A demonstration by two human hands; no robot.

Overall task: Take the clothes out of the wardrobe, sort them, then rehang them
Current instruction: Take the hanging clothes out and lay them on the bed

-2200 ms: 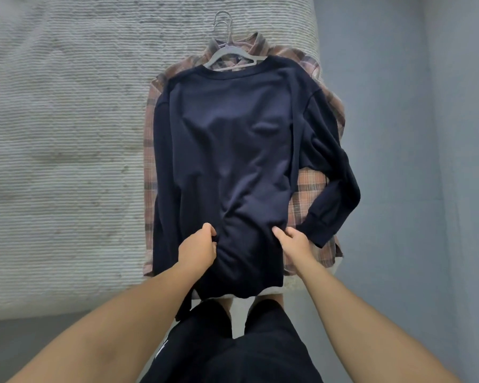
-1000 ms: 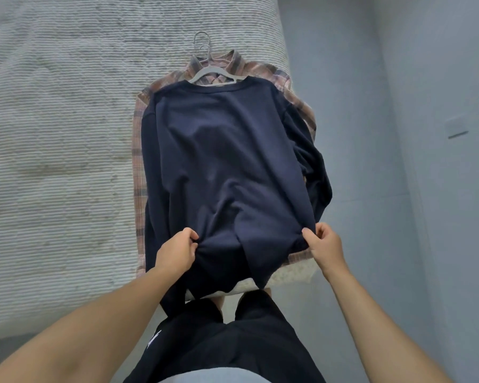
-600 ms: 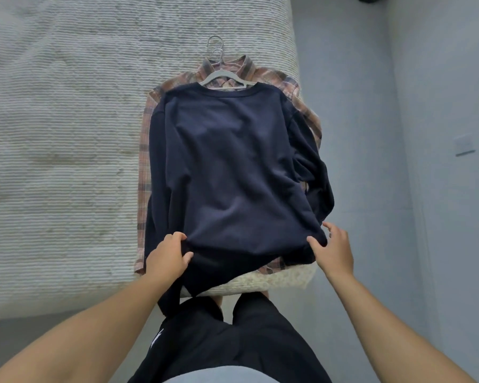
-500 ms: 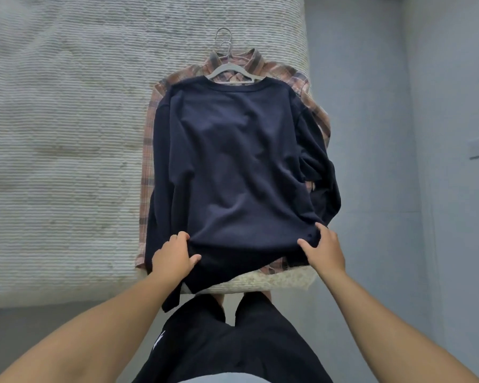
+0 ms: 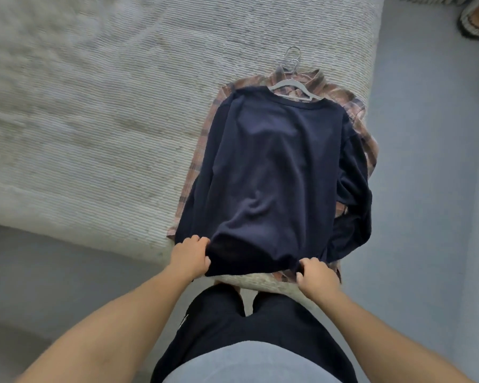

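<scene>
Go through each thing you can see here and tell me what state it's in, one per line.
Navy sweatshirt: on its hanger, laid flat over the plaid shirt, hem gripped by both hands.
Plaid shirt: flat on the bed, mostly covered.
Hangers: inside both collars, hooks lying on the bed.
Left hand: gripping the hem.
Right hand: gripping the hem.

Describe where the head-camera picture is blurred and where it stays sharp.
Head view: the bed cover smears with motion blur toward the upper left; the navy sweatshirt, both hangers' hooks and the left hand and right hand gripping its hem look sharper; light is soft, without glare.
</scene>
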